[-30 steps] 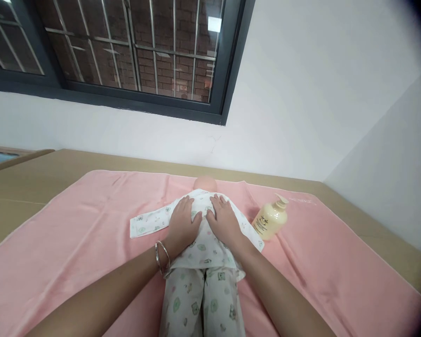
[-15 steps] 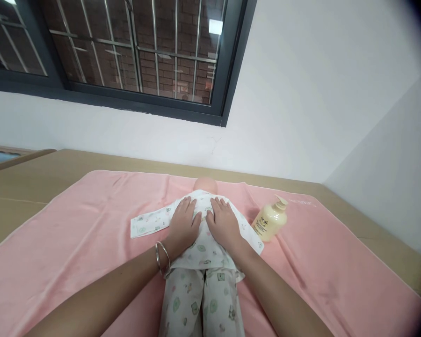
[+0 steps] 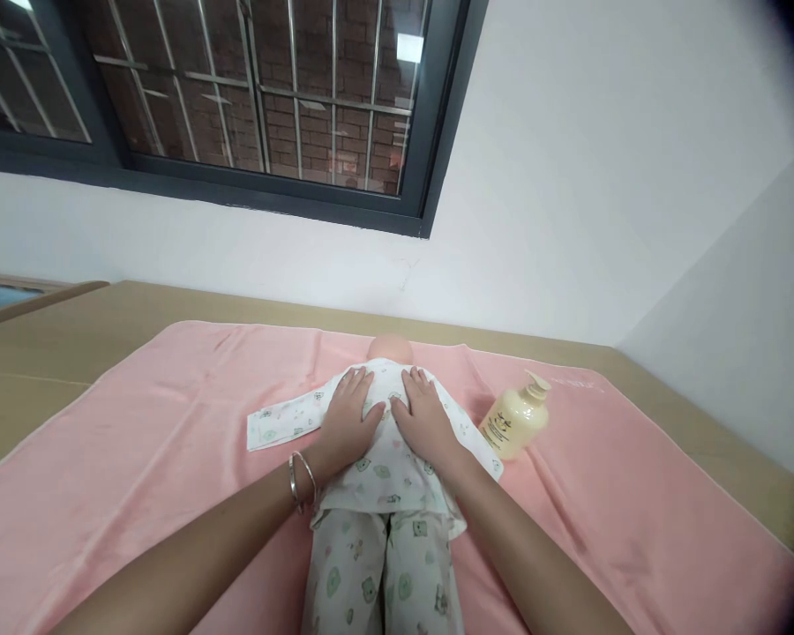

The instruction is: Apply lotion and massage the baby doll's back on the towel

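Note:
A baby doll [image 3: 390,349] lies on a pink cloth, its bare head at the far end. It wears a white printed top [image 3: 387,481] and matching trousers [image 3: 414,573]. My left hand [image 3: 346,419] rests flat on the left side of the doll's upper body, fingers stretched out. On the other side my right hand [image 3: 427,419] lies flat in the same way, thumb towards my left thumb. Neither hand grips anything. Two thin bangles [image 3: 303,481] circle my left wrist. The doll's left-side sleeve [image 3: 281,422] spreads out flat on the cloth.
A pale yellow pump bottle [image 3: 514,419] stands right of the doll, close to the other sleeve. The pink cloth [image 3: 172,423] covers most of a wooden surface [image 3: 53,353]. Behind are a white wall [image 3: 535,176] and a dark-framed window [image 3: 423,176] with bars.
Both hands stay on the doll's upper body, with hardly any movement. The whole view has shifted very slightly.

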Tool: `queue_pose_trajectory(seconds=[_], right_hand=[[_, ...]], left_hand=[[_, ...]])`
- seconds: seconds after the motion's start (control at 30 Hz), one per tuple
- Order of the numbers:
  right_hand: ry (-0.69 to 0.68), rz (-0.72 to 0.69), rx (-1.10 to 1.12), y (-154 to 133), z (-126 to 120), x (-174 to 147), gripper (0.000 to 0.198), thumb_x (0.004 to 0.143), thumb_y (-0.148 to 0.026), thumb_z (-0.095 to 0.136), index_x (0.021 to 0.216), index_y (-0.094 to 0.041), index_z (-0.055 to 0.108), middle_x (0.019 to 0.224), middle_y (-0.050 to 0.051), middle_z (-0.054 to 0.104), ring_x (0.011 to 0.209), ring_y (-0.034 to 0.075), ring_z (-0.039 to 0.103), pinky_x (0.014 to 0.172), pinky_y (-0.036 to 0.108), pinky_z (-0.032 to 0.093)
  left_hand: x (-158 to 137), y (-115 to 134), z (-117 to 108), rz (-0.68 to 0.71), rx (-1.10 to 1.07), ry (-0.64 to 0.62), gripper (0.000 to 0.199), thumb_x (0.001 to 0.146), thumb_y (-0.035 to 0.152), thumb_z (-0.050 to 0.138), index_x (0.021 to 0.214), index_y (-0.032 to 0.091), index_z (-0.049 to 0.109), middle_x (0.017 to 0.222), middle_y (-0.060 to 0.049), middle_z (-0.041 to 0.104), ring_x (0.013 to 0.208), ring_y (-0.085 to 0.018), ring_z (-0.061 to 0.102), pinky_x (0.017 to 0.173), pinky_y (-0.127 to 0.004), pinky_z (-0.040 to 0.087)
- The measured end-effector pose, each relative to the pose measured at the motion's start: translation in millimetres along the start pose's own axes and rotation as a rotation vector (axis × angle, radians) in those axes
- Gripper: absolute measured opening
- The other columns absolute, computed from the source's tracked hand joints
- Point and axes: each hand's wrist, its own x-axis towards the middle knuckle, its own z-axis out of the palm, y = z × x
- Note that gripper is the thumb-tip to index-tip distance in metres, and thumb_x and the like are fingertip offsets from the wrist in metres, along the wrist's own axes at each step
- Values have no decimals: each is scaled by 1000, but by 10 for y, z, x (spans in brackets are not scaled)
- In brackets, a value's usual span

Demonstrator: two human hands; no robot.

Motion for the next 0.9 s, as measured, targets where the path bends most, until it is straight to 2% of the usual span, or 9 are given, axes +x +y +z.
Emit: queue_pose_trajectory(seconds=[0.1, 0.2, 0.27, 0.33, 0.43, 0.53, 0.63, 0.77, 0.9], right_hand=[[-21, -45, -65, -83, -50, -78, 55, 94, -29, 35, 145, -9, 35, 151, 16, 28, 142, 28, 20, 115, 45, 17], [-38, -107, -181, -225, -145, -233, 48, 94, -24, 32, 137, -8, 47, 143, 18, 42, 136, 29, 34, 113, 44, 22], [-43, -109, -224, -277, -196, -300, 45, 94, -23, 33, 132, -10, 53, 137, 17, 49, 131, 30, 41, 110, 43, 27], [-33, -80, -199, -256, -210, -296, 43, 93, -24, 35, 129, -16, 56, 134, 13, 53, 129, 28, 44, 107, 41, 33], [-1, -34, -106, -120, -147, -172, 45, 93, -29, 36, 135, -18, 51, 140, 11, 47, 134, 26, 38, 108, 39, 32], [7, -38, -66, -6, -41, -45, 55, 93, -32, 38, 144, -11, 38, 150, 16, 30, 141, 27, 23, 114, 41, 22], [-1, -90, -88, -26, 1, -51, 57, 93, -28, 36, 147, -9, 31, 154, 17, 21, 143, 29, 14, 115, 45, 17], [-25, -127, -133, -173, -109, -219, 53, 90, -26, 40, 142, -13, 43, 148, 15, 34, 140, 29, 26, 114, 43, 21], [-43, -96, -143, -194, -215, -273, 44, 88, -24, 42, 128, -22, 58, 138, 11, 50, 131, 28, 42, 106, 40, 34]], left_hand=[[-37, 104, -65, 77, 10, 54, 36, 88, 24, 48, 120, 11, 58, 131, -16, 57, 126, -31, 49, 105, -52, 41], [-101, 245, -130, 121, -19, 154, 21, 86, 16, 47, 97, 18, 65, 105, -10, 69, 101, -25, 61, 94, -44, 49], [-124, 290, -146, 102, -43, 180, 17, 83, 16, 48, 89, 20, 64, 92, -7, 69, 89, -23, 62, 87, -42, 51], [-120, 272, -126, 38, -49, 168, 19, 81, 18, 52, 96, 19, 63, 96, -8, 67, 92, -24, 60, 86, -44, 50], [-85, 171, -47, -56, -34, 133, 38, 80, 23, 54, 117, 14, 57, 120, -15, 61, 113, -31, 54, 96, -51, 46], [-65, 90, 12, -15, -54, 107, 39, 83, 22, 52, 121, 14, 56, 131, -16, 55, 123, -31, 49, 103, -53, 41], [-82, 99, -7, 88, -112, 155, 27, 86, 18, 47, 109, 19, 61, 120, -10, 63, 115, -26, 54, 101, -49, 43], [-116, 176, -85, 115, -146, 218, 17, 86, 16, 46, 91, 20, 62, 100, -7, 66, 99, -22, 59, 93, -44, 47], [-114, 169, -69, -2, -90, 178, 22, 83, 18, 49, 101, 15, 60, 115, -14, 61, 111, -27, 54, 98, -48, 44]])
